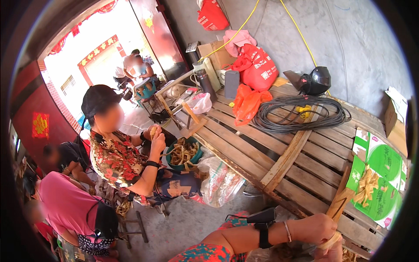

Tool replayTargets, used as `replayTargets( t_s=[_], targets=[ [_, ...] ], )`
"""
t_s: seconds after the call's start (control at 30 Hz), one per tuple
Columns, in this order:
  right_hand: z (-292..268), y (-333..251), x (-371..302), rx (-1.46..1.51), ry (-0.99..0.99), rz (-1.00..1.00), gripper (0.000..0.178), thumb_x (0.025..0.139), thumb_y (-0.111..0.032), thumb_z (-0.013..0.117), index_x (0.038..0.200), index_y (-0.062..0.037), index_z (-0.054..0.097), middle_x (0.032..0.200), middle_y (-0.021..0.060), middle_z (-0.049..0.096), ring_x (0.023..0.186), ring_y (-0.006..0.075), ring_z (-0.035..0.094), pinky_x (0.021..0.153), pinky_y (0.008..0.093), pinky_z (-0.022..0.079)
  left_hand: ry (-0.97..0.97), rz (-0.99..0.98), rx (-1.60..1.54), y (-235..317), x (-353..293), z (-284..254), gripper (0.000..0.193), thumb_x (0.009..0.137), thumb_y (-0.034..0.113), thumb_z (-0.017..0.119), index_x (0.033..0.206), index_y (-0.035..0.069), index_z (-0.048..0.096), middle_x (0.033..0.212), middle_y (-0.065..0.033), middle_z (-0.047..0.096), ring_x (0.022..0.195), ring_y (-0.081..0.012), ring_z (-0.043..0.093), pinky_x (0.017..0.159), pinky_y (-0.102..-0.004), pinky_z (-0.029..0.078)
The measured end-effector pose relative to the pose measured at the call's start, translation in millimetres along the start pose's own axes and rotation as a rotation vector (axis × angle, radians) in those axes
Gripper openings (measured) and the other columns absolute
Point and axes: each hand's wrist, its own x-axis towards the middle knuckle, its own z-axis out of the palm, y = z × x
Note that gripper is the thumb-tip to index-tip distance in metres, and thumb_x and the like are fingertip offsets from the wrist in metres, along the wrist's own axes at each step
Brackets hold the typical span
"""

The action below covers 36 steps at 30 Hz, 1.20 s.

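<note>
My left arm reaches in from the lower middle, a dark strap and bracelet on its wrist. The fingers of my left hand point(316, 228) are curled closed near the rack's front edge. Just below, my right hand point(331, 252) is partly cut off by the dark rim. Between the two hands runs a pale tan strip point(330, 240), gripped by both. Its kind is hard to make out. To the right of my hands, a bundle of similar tan folded strips point(367, 187) lies on a flattened green and white carton point(379, 163) on the slatted wooden rack point(244, 155).
A coiled black cable point(279, 114), a dark helmet point(315, 81) and red bags point(257, 67) lie on the rack's far side. Across from me a seated person point(115, 148) in a cap handles a tan strip beside a teal basin point(194, 162) of strips. Other people sit at left.
</note>
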Motion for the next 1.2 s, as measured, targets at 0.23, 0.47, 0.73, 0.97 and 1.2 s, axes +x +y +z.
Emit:
replayTargets(
  t_s=[0.23, 0.47, 0.73, 0.97, 1.2],
  targets=[
    [8, -20, 6, 0.238, 0.469, -0.062, 0.011, 0.094, -0.011, 0.058, 0.095, -0.003, 0.065, 0.065, 0.0027, 0.056, 0.05, 0.0136, 0.047, 0.047, 0.0284, 0.04, 0.226, -0.15, 0.106, 2, -5, 9, 0.012, 0.076, 0.014, 0.064, 0.076, 0.002, 0.061, 0.099, -0.0139, 0.058, 0.091, -0.0331, 0.058, 0.081, -0.0415, 0.044],
    [14, -61, -16, -0.869, 0.25, -0.493, 0.033, 0.098, -0.027, 0.055, 0.116, -0.0012, 0.066, 0.073, 0.0096, 0.065, 0.057, 0.0162, 0.055, 0.051, 0.0318, 0.041, -0.038, -0.365, 0.135, -6, -12, 22, 0.011, 0.08, 0.011, 0.059, 0.078, 0.001, 0.064, 0.113, -0.0131, 0.057, 0.101, -0.0296, 0.056, 0.089, -0.0496, 0.039],
    [-9, -43, -11, -0.161, 0.104, -0.124, 0.034, 0.099, -0.031, 0.051, 0.111, -0.0036, 0.066, 0.067, 0.0015, 0.059, 0.049, 0.0095, 0.046, 0.046, 0.0265, 0.033, 0.063, -0.258, -0.322, -1, -4, 14, 0.012, 0.083, 0.005, 0.059, 0.073, 0.0, 0.056, 0.105, -0.0118, 0.057, 0.101, -0.029, 0.055, 0.093, -0.0446, 0.042],
    [-4, -52, -17, -0.934, 0.172, -0.627, 0.028, 0.097, -0.025, 0.052, 0.109, -0.0029, 0.063, 0.071, 0.0046, 0.059, 0.05, 0.0166, 0.05, 0.047, 0.0312, 0.041, 0.356, -0.319, -0.838, -2, 1, -13, 0.009, 0.09, 0.002, 0.058, 0.083, -0.003, 0.058, 0.105, -0.0074, 0.059, 0.1, -0.0167, 0.057, 0.086, -0.0294, 0.047],
    [5, -67, -15, 0.398, 0.0, -0.007, 0.024, 0.094, -0.02, 0.059, 0.078, -0.0027, 0.059, 0.059, -0.0045, 0.046, 0.048, 0.005, 0.038, 0.044, 0.0199, 0.031, 0.298, -0.733, -1.045, -17, -10, -14, 0.023, 0.099, 0.018, 0.051, 0.111, 0.001, 0.06, 0.094, -0.0089, 0.067, 0.089, -0.0146, 0.063, 0.076, -0.0286, 0.052]
  ],
)
